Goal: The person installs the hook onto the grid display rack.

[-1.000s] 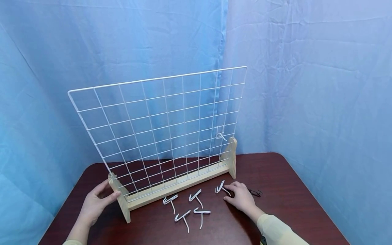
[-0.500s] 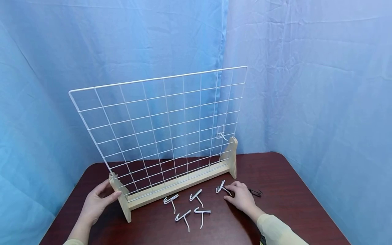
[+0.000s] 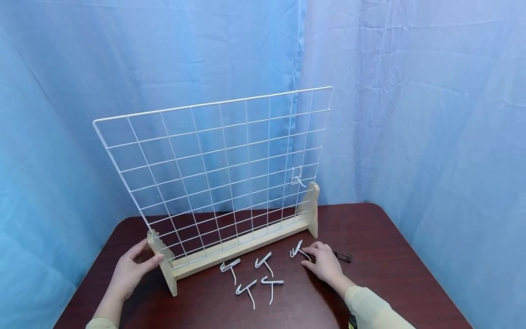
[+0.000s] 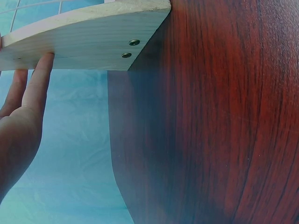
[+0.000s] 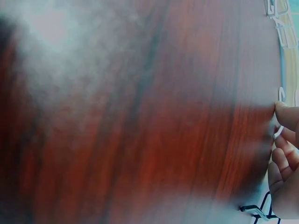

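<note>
A white wire grid panel stands upright in a pale wooden stand. My left hand grips the stand's left end board; its thumb lies across the near edge, and fingers press the board's outer face. My right hand rests at a white hook lying on the table, index fingertip at its prong and thumb apart from it. Several more white hooks lie nearby: one hook, another hook, a third hook and one more hook.
One white hook hangs on the grid's lower right. A black hook lies just right of my right hand. The dark red wooden table has rounded far corners, and blue curtains surround it.
The head view has shifted very slightly. Both hands, the grid and the hooks keep their places.
</note>
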`<action>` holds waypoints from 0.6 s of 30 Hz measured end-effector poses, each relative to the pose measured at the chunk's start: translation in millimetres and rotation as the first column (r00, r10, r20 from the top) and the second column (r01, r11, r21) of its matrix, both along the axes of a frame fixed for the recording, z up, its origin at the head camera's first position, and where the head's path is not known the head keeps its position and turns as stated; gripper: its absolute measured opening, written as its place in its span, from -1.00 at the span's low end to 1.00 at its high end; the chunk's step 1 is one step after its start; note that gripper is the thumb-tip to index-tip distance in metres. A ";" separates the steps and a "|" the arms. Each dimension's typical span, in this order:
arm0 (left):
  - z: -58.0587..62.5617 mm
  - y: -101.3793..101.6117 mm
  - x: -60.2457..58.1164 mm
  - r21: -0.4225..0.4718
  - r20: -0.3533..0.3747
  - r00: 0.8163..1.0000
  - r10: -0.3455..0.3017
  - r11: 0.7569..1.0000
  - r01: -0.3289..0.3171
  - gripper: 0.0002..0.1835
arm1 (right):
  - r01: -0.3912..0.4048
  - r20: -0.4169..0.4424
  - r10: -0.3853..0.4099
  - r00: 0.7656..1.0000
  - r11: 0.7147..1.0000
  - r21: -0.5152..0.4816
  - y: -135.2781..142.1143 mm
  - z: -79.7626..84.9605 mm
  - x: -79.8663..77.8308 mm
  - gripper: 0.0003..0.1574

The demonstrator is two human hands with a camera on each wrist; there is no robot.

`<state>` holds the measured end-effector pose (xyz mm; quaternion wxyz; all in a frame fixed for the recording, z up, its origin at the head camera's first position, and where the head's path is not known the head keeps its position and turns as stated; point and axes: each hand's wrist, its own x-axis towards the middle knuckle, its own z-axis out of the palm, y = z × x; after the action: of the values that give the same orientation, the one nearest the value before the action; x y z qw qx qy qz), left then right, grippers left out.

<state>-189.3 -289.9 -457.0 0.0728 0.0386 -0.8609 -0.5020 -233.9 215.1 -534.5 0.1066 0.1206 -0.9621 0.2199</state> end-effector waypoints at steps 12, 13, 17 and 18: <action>-2.8 -1.0 -1.2 0.021 -0.064 0.998 -0.005 1.000 0.006 -0.28 | 0.013 -0.022 -0.013 1.000 1.000 -0.027 -2.9 -4.6 0.8 -0.64; -3.0 -1.2 -1.1 0.023 -0.065 0.998 -0.004 1.000 0.006 -0.28 | 0.015 -0.021 -0.016 1.000 0.999 -0.030 -3.2 -5.2 0.8 -0.65; -2.4 -0.7 -0.5 0.031 -0.063 0.998 -0.001 1.000 0.003 -0.27 | 0.036 -0.008 -0.036 0.999 0.998 -0.043 -4.2 -6.7 0.4 -0.67; -2.2 -0.4 -0.4 0.033 -0.062 0.998 0.000 0.999 0.002 -0.27 | 0.038 -0.008 -0.038 0.999 0.998 -0.045 -4.4 -6.9 0.2 -0.67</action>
<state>-189.6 -290.4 -459.2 0.0985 0.0240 -0.8499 -0.5171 -233.7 210.7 -541.4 0.1177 0.1010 -0.9586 0.2388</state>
